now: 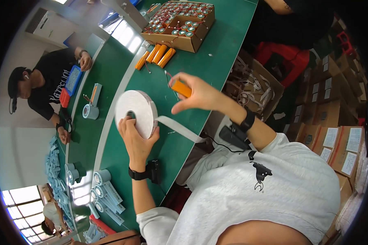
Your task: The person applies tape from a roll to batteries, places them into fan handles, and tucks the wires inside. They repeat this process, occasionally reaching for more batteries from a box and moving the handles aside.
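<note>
My left hand (135, 143) grips a large roll of white tape (142, 108), its fingers reaching into the core. A loose strip of the tape (179, 128) runs from the roll to the table's near edge. Beside the roll, my right hand (204, 94) holds an orange-wrapped battery pack (181, 88) within its curled fingers, thumb standing apart. A thin wire with a small white connector sticks out from the pack. Further along the green table lie several more orange battery packs (159, 54), next to a cardboard box (198, 40) filled with wired cylindrical cells.
Pale blue round parts with flat strips (106, 196) lie on the table's left, and another (90, 111) sits across the divider. A person in black works opposite with a blue tray (73, 81). Below the right edge stands a carton of scrap strips (274, 75), near a red stool (290, 61).
</note>
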A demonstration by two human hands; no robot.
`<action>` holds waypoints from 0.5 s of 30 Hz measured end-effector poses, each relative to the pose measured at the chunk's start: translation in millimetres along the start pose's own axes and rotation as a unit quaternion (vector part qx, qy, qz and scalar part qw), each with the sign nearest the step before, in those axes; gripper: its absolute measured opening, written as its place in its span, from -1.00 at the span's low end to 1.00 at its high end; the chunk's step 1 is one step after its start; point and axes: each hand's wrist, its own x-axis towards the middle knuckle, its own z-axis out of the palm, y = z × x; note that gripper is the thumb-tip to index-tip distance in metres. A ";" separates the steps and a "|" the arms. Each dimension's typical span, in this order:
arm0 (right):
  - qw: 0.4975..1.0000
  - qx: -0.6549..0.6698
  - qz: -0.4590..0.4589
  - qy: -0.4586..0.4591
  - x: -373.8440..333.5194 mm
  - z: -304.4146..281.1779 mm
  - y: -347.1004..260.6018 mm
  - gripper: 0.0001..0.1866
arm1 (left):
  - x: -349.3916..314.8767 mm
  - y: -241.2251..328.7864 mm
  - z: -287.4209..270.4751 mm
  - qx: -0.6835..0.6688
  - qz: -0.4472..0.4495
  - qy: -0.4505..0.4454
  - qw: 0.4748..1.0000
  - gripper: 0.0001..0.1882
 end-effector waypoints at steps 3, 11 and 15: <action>0.997 0.026 0.062 -0.035 -15.9 37.3 2.1 -0.72 | 8.7 28.7 -5.5 -0.019 -0.091 0.049 0.994 -0.10; 0.974 -0.011 -0.021 -0.224 -26.7 51.3 -23.0 -0.76 | -8.2 -38.1 -49.1 -0.070 -0.297 0.239 0.922 -0.03; 0.986 0.048 -0.155 -0.050 -22.0 65.3 -36.7 -0.73 | -25.2 -50.0 -51.8 -0.168 -0.309 0.252 0.902 -0.01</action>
